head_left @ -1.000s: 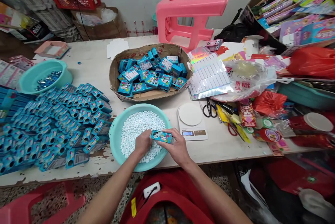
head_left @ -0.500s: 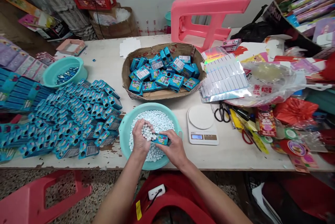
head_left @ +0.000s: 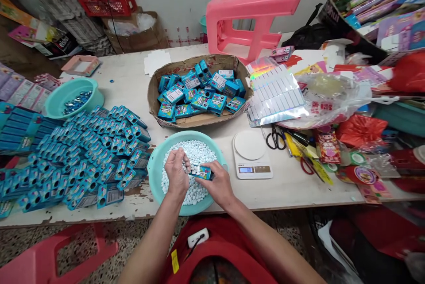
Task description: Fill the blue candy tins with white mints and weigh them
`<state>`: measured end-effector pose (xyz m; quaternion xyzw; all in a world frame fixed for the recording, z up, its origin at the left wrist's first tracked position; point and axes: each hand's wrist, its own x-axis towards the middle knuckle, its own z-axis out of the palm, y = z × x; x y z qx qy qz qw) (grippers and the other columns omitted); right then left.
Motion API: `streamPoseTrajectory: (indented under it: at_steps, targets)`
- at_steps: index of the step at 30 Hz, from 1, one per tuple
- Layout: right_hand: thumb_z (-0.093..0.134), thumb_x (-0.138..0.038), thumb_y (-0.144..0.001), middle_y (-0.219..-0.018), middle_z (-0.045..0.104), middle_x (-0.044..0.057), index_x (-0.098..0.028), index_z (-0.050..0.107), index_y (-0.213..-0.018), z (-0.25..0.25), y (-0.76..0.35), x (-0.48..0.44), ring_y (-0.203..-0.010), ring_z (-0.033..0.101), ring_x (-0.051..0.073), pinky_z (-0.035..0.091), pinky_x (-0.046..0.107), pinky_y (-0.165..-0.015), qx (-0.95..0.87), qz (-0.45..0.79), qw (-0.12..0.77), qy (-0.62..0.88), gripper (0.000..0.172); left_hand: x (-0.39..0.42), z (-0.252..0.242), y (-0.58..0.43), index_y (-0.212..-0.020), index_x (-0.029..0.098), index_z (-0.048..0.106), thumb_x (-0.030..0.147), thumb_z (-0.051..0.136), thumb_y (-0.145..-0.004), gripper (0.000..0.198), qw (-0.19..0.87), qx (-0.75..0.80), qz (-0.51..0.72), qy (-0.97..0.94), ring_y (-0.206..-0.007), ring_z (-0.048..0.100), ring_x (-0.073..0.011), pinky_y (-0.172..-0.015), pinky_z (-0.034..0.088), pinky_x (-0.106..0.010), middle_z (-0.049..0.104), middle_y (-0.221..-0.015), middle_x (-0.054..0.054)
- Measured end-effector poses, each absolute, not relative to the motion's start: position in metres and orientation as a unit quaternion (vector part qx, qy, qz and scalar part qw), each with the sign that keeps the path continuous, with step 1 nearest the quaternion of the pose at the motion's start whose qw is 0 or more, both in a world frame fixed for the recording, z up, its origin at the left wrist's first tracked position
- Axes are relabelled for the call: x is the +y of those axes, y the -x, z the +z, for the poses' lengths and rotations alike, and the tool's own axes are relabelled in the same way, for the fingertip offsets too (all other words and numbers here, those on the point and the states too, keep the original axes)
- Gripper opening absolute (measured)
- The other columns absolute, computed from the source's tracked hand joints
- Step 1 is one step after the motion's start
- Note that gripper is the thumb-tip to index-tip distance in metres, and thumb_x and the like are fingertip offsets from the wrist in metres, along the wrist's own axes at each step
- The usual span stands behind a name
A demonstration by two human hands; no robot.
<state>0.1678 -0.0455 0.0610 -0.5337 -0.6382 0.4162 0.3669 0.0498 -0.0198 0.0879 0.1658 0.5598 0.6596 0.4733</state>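
Note:
My left hand [head_left: 177,171] is curled around a handful of small white candies, some of which spill at its fingertips toward the box. My right hand [head_left: 217,183] grips a small blue candy box [head_left: 203,172], its open end turned to the left hand. White candies [head_left: 194,193] show at that end. Both hands are over a turquoise basin [head_left: 155,178] filled with the same pieces. Behind it, a cut-down cardboard carton [head_left: 195,121] holds several blue boxes [head_left: 217,103]. More blue boxes [head_left: 109,160] stand in a large cluster to the left.
Right of the basin sits a white digital scale [head_left: 253,155]. Scissors [head_left: 275,137], pens and a clear plastic bag [head_left: 327,102] lie beyond it. A pink stool [head_left: 252,5] rests on the table at the back. A second turquoise basin [head_left: 96,98] with shiny blue pieces is far left.
My left hand has closed more around the candies and tipped toward the box. More white pieces now lie at the box's opening. The whole view has shifted slightly.

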Motion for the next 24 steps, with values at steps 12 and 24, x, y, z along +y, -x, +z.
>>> streamPoseTrajectory:
  at_steps: [12,24]
  targets:
    - [0.078,-0.024,-0.067,-0.094,0.063,0.003,-0.024,0.065,-0.099,0.05,-0.175,-0.033,-0.091,0.06,0.021,0.049,0.035,-0.081,-0.632,0.434,0.379,0.518,0.035,-0.017,0.074,-0.039,-0.069,0.018,0.048,0.047,0.063,-0.077,0.033,0.477,0.571,0.646,-0.17,-0.043,0.04,-0.0059,-0.037,0.027,-0.017,0.044,-0.056,0.005]
    - [0.07,-0.011,-0.066,-0.089,0.065,0.002,-0.023,0.067,-0.094,0.056,-0.164,-0.029,-0.086,0.061,0.02,0.049,0.032,-0.077,-0.632,0.413,0.37,0.542,0.03,-0.032,0.052,-0.037,-0.097,0.026,0.069,0.034,0.059,-0.081,0.02,0.429,0.617,0.414,-0.514,-0.101,0.058,-0.0213,-0.09,0.041,-0.03,0.066,-0.103,-0.005]
